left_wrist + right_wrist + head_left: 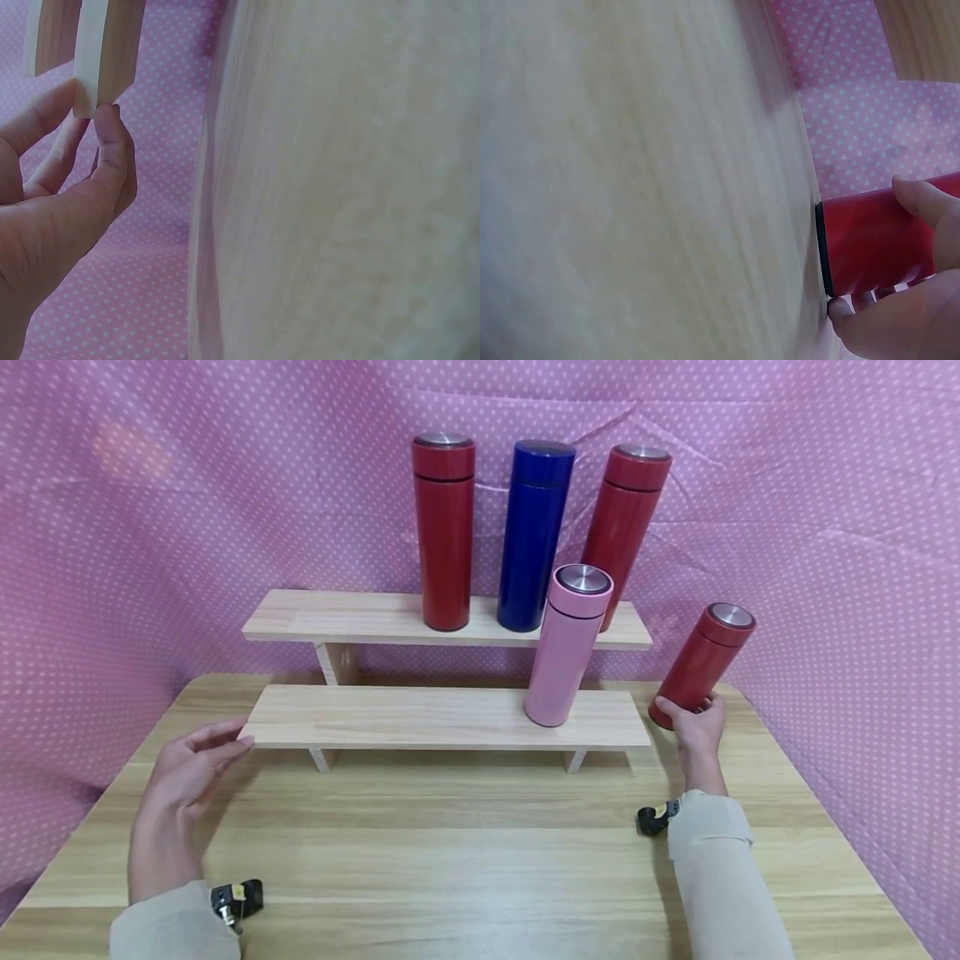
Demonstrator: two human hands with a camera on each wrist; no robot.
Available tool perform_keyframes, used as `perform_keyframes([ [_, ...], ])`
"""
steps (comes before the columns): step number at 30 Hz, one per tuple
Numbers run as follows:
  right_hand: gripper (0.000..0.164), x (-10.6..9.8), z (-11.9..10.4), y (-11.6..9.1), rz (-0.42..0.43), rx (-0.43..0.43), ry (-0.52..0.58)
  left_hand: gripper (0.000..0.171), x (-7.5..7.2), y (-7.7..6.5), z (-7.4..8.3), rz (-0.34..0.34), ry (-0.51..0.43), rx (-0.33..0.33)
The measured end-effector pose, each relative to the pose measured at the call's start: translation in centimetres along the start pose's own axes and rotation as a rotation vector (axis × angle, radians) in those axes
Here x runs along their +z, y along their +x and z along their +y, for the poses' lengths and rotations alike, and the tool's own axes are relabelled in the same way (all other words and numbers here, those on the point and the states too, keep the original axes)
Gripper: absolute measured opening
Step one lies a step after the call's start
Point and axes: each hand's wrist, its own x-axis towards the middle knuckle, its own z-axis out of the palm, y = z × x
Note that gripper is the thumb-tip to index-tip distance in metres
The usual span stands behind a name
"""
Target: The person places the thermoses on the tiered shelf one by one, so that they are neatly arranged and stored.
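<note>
At the right of the table, my right hand [700,727] grips the lower part of a red thermos bottle [705,656]. In the right wrist view, the base of this red bottle [877,244] stands on the table, thumb on one side and fingers on the other. My left hand [191,768] pinches the left end of the lower board of a two-tier wooden shelf [405,718]. Thumb and fingers meet that board end [88,71] in the left wrist view. A pink thermos bottle [567,652] stands toward the right of the lower board.
On the upper board [345,614] stand a red bottle [446,535], a blue bottle [536,535] and another red bottle [628,514], partly hidden behind the pink one. The wooden table [450,860] extends in front. A pink dotted cloth [225,485] hangs behind and at both sides.
</note>
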Motion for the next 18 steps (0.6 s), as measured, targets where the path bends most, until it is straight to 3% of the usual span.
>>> perform_keyframes([
  [18,0.087,-0.61,0.40,0.31,-0.040,0.011,-0.047,0.031,-0.26,0.02,-0.13,-0.042,-0.044,0.015],
])
